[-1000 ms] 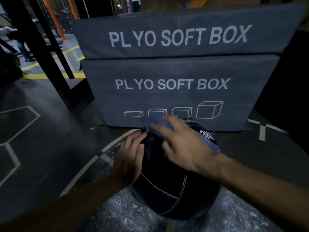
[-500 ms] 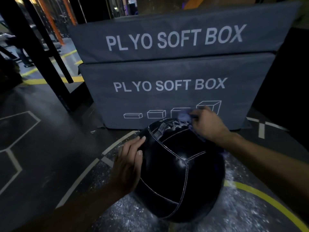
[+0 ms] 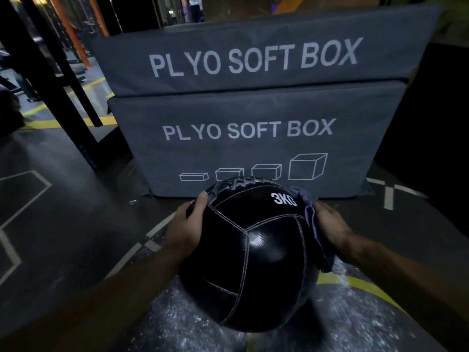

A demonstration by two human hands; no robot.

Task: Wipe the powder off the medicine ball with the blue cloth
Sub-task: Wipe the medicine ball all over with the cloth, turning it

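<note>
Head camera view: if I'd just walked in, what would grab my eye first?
Probably the black 3KG medicine ball front and centre, held between two hands: the left hand on its left side, the right hand pressing a blue cloth against its right. Behind it stand two stacked grey boxes lettered PLYO SOFT BOX, and white powder speckles the floor underneath.
</note>
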